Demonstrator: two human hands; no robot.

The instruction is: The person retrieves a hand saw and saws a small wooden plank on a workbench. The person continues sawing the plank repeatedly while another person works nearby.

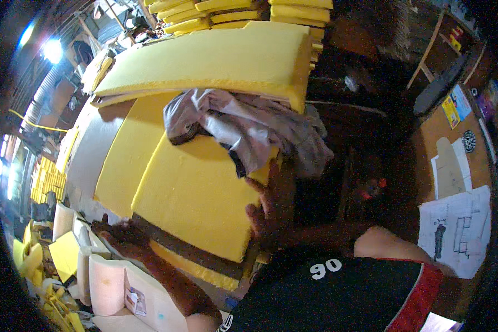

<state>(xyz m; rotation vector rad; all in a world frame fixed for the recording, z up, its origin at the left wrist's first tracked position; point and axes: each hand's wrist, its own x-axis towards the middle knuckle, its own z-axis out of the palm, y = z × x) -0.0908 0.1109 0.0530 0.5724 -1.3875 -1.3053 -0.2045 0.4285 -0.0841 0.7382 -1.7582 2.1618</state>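
Observation:
A yellow foam sheet (196, 193) lies in front of me on a stack of foam pieces, a dark layer showing beneath its near edge. At its right edge is my right hand (266, 207), fingers apart, the fingertips at or touching the foam. Off the sheet's near left corner, my left hand (124, 238) reaches out with its fingers stretched; it is dark, and I cannot tell whether it touches anything. Neither hand shows an object in its grip. A crumpled grey cloth garment (232, 124) covers the far right part of the sheet.
A thick pale-yellow foam slab (205, 58) lies beyond the cloth, with stacked yellow foam (299, 12) behind. Pale foam blocks (108, 282) and yellow scraps (55, 301) crowd the lower left. Papers with drawings (456, 232) lie on a brown board at right.

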